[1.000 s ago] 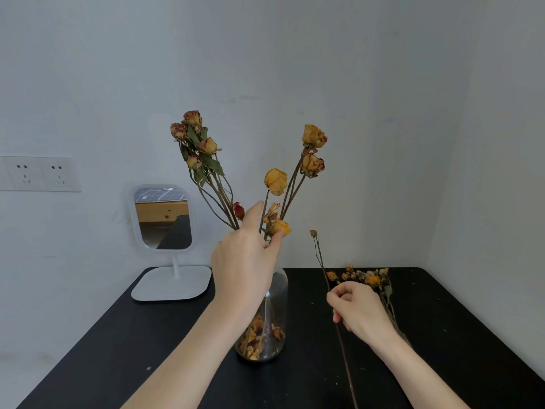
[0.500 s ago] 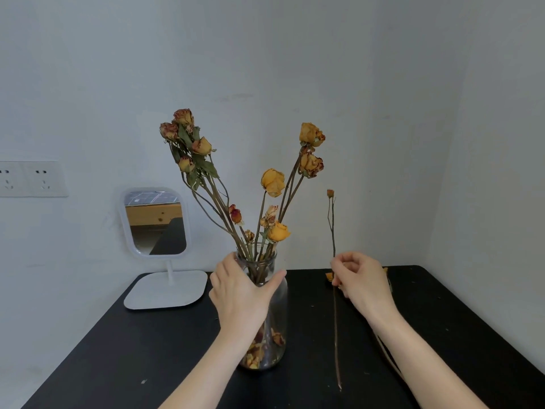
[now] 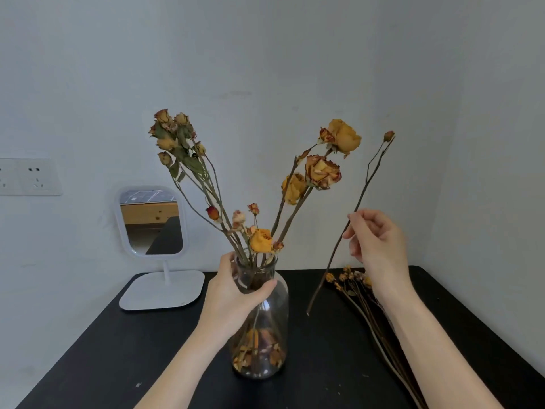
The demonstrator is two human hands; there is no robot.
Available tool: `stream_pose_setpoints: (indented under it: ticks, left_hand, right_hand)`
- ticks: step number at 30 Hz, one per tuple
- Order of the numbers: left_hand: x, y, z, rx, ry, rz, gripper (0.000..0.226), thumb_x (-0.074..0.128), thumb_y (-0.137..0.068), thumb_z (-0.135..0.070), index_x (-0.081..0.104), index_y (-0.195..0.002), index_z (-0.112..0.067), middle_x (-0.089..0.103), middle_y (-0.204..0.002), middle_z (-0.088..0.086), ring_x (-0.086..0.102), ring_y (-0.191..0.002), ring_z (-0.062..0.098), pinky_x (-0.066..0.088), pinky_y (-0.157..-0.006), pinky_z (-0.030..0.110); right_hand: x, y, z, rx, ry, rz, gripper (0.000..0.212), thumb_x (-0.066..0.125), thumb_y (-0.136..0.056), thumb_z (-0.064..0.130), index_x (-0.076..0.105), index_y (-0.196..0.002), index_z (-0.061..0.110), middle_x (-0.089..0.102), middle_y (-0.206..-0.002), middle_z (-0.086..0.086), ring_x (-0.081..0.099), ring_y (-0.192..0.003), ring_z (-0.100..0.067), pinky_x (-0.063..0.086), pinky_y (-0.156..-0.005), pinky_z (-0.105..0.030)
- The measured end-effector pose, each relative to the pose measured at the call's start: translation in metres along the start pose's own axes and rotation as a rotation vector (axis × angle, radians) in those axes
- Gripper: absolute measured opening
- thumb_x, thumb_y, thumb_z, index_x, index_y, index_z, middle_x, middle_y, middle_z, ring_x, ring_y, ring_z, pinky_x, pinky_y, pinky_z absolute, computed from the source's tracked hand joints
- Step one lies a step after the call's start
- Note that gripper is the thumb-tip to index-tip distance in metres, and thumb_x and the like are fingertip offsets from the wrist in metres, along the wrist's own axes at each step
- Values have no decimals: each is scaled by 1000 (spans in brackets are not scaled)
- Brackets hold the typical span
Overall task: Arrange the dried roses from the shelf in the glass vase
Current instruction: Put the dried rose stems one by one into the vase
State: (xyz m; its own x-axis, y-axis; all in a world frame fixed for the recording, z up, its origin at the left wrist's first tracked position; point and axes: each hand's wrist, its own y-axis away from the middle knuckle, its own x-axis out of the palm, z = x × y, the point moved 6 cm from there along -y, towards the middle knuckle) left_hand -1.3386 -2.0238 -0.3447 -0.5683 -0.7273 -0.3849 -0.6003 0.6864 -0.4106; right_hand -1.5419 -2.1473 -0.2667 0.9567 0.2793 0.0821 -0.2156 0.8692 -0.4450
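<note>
Stem [image 3: 364, 187] pinched in right hand [image 3: 376, 243] now higher, tilted; left hand [image 3: 233, 293] still curled around vase [image 3: 280, 305] neck.

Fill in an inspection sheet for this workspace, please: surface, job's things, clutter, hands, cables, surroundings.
Surface: black table, few pale specks.
Job's things: glass vase upright, holding dried roses, loose petals at its bottom; single rose stem held in the air right of it; rose bundle lying on the table, right side.
Clutter: white standing mirror, back left.
Hands: left hand grips the vase neck; right hand pinches the single rose stem.
Cables: nothing seen.
Surroundings: pale walls; wall socket at left.
</note>
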Motion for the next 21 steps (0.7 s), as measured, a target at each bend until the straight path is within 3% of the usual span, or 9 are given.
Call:
stream_pose_setpoints:
  ticks: [2,5,8,9,11,13,17,21]
  left_hand:
    - [-2,-2,2,-11,-9,80,57,76,-66,-44,36,-106,-47,51,-94,-35,48,-85,-24,38,-59,0]
    - [-3,-4,4,-39,-6,194,46,74,-71,-36,40,-99,-50,52,-97,-34,50,-94,-13,37,-65,3]
    - [-2,-1,0,-32,-7,199,52,75,-64,-50,38,-99,-54,49,-100,-35,49,-95,-12,38,-73,3]
    - [-3,0,-2,-11,-19,159,57,73,-56,-60,39,-101,-54,49,-104,-33,49,-100,-10,41,-81,8]
    - [-3,1,-6,28,-32,57,76,67,-46,-72,40,-112,-49,50,-116,-21,46,-115,4,43,-98,32]
    - [-6,2,-10,62,-36,-24,87,66,-44,-75,40,-120,-40,51,-118,-19,47,-118,11,42,-100,41]
    - [-11,0,-10,64,-80,-57,81,75,-54,-60,37,-122,-40,47,-108,-27,46,-105,1,42,-91,28]
    - [-11,-2,-4,46,-56,12,69,78,-64,-43,32,-116,-46,47,-97,-37,47,-88,-20,35,-70,1]
  right_hand:
    - [-2,0,5,-24,-18,-14,8,55,-91,22,62,-90,21,61,-59,8,49,-45,-2,45,-47,-13]
    - [-5,1,11,-44,-38,-21,9,54,-91,21,63,-89,21,62,-58,9,48,-45,-2,43,-44,-13]
    - [-5,2,17,-56,-90,-27,9,54,-92,19,62,-88,19,62,-58,9,47,-44,-2,40,-41,-13]
    - [-6,2,19,-60,-108,-30,9,54,-91,19,62,-87,19,62,-58,8,47,-43,-3,39,-39,-13]
    - [-5,3,23,-72,-132,-31,10,54,-92,18,62,-86,19,61,-58,7,46,-43,-3,37,-38,-13]
    - [-4,4,28,-91,-145,-29,11,54,-92,17,61,-84,19,61,-58,7,46,-43,-4,36,-38,-14]
    - [-2,6,37,-114,-179,-26,15,52,-92,15,58,-80,20,60,-56,6,45,-42,-4,35,-37,-13]
    - [-1,10,42,-123,-209,-23,17,51,-93,13,56,-78,19,59,-55,6,44,-42,-4,34,-37,-13]
